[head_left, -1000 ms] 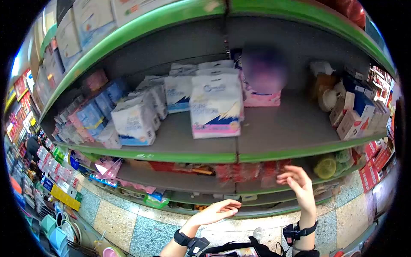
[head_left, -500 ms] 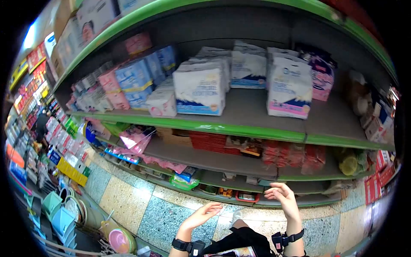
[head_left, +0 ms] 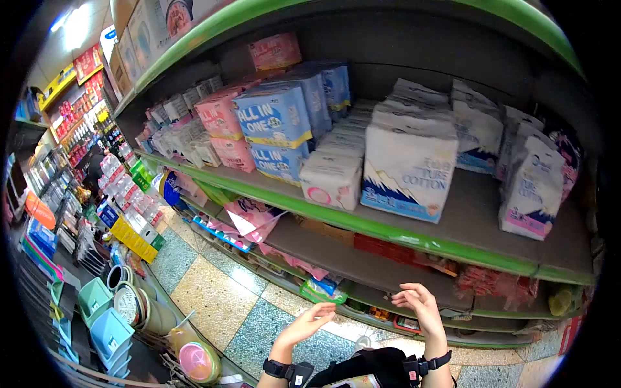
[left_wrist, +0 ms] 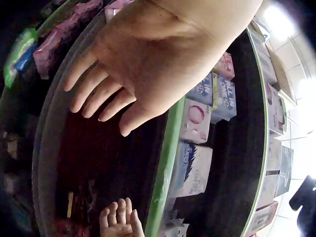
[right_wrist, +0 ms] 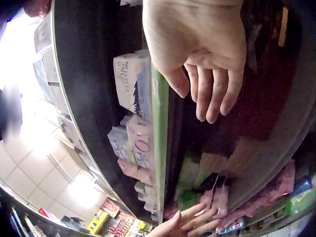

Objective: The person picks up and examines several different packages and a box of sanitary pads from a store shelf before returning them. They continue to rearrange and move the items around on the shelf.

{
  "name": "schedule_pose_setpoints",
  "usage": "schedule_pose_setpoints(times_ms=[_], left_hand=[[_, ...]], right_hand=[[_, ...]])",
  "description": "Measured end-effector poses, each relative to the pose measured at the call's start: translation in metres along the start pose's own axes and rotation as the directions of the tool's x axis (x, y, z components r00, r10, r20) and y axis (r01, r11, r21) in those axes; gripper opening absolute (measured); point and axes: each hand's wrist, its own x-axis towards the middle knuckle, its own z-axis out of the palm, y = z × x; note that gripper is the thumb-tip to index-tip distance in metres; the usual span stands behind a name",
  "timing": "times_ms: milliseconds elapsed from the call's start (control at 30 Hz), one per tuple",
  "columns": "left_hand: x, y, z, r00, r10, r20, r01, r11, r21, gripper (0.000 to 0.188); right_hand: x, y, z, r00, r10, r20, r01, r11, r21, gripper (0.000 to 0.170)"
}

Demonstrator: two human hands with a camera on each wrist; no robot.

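My left hand is held in the air in front of the lower shelves, its fingers extended and holding nothing. To its right, my right hand is raised with relaxed, slightly bent fingers and an empty palm. Both are below the green-edged shelf. On that shelf stand white Pure Cotton packs, with a pink-striped pack farther right. Blue All In One packs are stacked left of them, beside pink packs. In the left wrist view the left palm faces the camera, fingers loosely spread.
The green shelf edge runs across above the hands. Lower shelves hold red plastic-wrapped packets and a pink package. At left, blue baskets and a pink basin stand beside the tiled floor.
The head view has turned left, so the shelf goods have shifted right and the blue packs appear larger. The right hand has moved lower and nearer the left; both stay empty.
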Motion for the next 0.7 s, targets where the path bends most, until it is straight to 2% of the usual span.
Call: schedule_pose_setpoints(times_ms=[33, 133, 167, 233, 367, 567, 700], left_hand=[[0.005, -0.001, -0.014, 1.000, -0.001, -0.005, 0.001, 1.000, -0.007, 0.039], [0.015, -0.002, -0.062, 0.984, 0.017, -0.176, -0.007, 0.998, 0.058, 0.039], [0.014, -0.004, -0.078, 0.985, 0.010, -0.175, -0.001, 0.999, 0.052, 0.039], [0.014, -0.006, -0.115, 0.954, 0.020, -0.299, -0.034, 0.999, -0.042, 0.038], [0.026, -0.008, -0.196, 0.926, -0.016, -0.378, -0.038, 0.990, -0.134, 0.036], [0.047, -0.013, -0.328, 0.911, 0.004, -0.413, -0.042, 0.996, -0.083, 0.037], [0.046, -0.019, -0.402, 0.898, 0.005, -0.439, -0.041, 0.996, -0.073, 0.033]], right_hand=[[0.013, 0.000, 0.008, 1.000, 0.004, 0.005, -0.004, 1.000, -0.005, 0.022], [0.050, 0.001, 0.035, 0.996, 0.017, 0.085, -0.014, 0.999, -0.040, 0.022], [0.058, 0.001, 0.045, 0.996, 0.025, 0.083, -0.022, 0.999, -0.042, 0.022], [0.073, 0.000, 0.066, 0.993, 0.033, 0.117, -0.029, 0.999, -0.035, 0.022], [0.097, 0.014, 0.106, 0.995, 0.011, 0.101, -0.007, 0.999, -0.046, 0.023], [0.130, 0.047, 0.191, 0.992, -0.036, -0.124, 0.033, 0.999, -0.026, 0.023], [0.142, 0.059, 0.248, 0.977, -0.034, -0.209, 0.037, 0.999, 0.011, 0.024]])
